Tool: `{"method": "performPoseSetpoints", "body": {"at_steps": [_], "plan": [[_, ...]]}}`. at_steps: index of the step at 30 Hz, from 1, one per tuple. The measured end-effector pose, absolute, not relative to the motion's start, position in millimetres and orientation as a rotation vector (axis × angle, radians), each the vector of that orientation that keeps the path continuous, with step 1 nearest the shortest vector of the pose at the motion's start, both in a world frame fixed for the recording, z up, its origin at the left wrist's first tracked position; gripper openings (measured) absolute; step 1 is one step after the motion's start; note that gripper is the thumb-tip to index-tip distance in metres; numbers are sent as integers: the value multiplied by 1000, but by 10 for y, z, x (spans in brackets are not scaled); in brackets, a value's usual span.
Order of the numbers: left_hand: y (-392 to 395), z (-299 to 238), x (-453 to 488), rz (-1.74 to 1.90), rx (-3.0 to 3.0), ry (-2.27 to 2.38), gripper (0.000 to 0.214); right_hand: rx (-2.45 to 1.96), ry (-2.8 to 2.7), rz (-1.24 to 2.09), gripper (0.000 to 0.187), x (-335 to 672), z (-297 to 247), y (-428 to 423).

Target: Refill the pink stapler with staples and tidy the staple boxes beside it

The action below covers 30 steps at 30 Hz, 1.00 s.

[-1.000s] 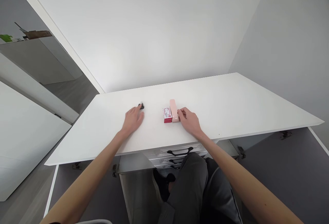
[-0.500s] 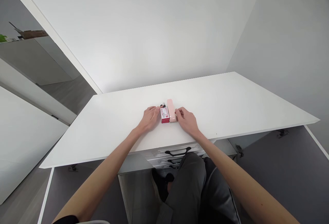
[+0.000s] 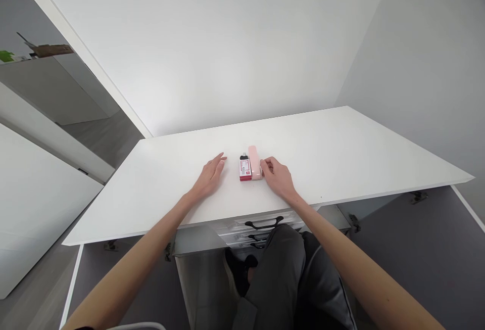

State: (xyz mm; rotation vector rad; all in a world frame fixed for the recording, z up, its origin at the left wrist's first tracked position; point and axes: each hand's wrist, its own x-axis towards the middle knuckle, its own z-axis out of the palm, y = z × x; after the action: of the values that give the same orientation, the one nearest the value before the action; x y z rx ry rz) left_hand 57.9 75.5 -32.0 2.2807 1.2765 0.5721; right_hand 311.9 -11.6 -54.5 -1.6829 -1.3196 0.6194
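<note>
A pink stapler [image 3: 254,162] lies lengthwise on the white tabletop [image 3: 356,153]. Red-and-white staple boxes [image 3: 245,170], apparently stacked, sit against its left side. Just behind them is a small black clip-like item [image 3: 244,156] with a metal part on top, too small to name surely. My right hand [image 3: 277,174] has its fingers curled in, thumb and fingertips at the stapler's right edge. To the left of the boxes, my left hand [image 3: 209,176] hovers or rests apart from them, fingers stretched out and holding nothing.
Below the tabletop, drawers with black handles [image 3: 264,224] face my legs. Cabinet doors stand open to both sides, a grey one [image 3: 424,249] at the right. A white wall [image 3: 235,42] rises behind the table. At far left is a mirror-like panel [image 3: 76,87].
My left hand has let go of the staple boxes and moved left, its fingers spreading. The right hand stays at the stapler. The black item now shows more fully.
</note>
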Motion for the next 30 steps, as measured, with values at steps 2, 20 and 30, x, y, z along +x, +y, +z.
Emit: {"method": "performPoseSetpoints", "body": {"at_steps": [2,20,30], "plan": [[867,-336,286,531,2383,1356,67,-1663,-1284,636,34,3136,-553,-120],[1049,-486,-440,420,2572,1757,58,-1572,-1876,459,57,1639,-422,106],[1026,-467,-420,483,2544,1772,55,-1927,-1798,394,75,1651,-614,571]]}}
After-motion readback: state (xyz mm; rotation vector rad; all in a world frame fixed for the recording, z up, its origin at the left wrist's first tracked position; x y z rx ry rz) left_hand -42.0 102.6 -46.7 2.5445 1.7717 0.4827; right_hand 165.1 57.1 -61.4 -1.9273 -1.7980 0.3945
